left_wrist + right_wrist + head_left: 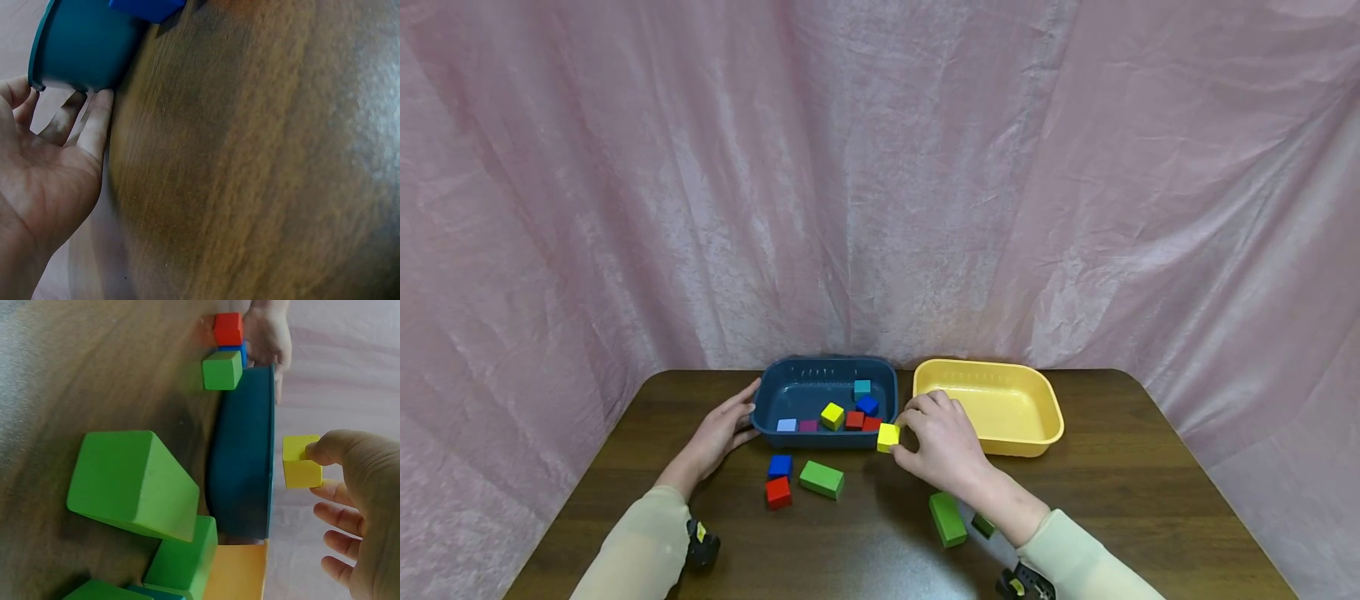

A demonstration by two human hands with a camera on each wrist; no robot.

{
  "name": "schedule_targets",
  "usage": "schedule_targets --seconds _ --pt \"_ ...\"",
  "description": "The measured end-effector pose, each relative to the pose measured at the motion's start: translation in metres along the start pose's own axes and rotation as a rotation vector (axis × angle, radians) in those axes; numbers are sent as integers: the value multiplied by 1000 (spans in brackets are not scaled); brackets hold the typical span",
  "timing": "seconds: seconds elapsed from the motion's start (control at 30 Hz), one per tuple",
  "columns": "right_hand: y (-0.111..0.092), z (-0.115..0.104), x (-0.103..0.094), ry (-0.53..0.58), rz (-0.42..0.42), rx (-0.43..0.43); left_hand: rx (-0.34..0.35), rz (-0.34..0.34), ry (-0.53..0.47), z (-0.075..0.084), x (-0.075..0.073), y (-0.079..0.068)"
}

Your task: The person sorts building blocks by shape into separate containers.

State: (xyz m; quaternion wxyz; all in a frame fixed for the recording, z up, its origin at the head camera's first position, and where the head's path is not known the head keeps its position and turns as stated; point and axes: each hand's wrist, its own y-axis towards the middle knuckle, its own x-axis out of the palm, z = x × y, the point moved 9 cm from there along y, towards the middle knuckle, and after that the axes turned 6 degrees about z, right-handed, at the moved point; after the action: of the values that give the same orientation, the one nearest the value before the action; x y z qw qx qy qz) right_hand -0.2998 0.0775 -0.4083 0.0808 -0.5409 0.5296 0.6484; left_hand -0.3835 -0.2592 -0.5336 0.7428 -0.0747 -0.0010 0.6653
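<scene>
My right hand pinches a yellow cube between thumb and forefinger, held above rim height at the near right corner of the blue bin. With fingers fairly straight, my left hand touches the bin's left end; the left wrist view shows its fingertips at the wall. Inside the bin lie several cubes, among them a yellow cube, a dark blue cube, a teal cube and a red cube.
A yellow bin stands right of the blue one. On the wooden table in front are a blue cube, a red cube and a green block. Another green block lies below my right forearm. A pink curtain hangs behind.
</scene>
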Motion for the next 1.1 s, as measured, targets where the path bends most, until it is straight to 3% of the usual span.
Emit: schedule_targets --seconds 0.27,1.1 --pt "6 4 -7 3 42 -2 -10 7 -3 -1 0 1" --pt "33 17 -15 -9 25 66 -9 -2 -18 0 0 0"
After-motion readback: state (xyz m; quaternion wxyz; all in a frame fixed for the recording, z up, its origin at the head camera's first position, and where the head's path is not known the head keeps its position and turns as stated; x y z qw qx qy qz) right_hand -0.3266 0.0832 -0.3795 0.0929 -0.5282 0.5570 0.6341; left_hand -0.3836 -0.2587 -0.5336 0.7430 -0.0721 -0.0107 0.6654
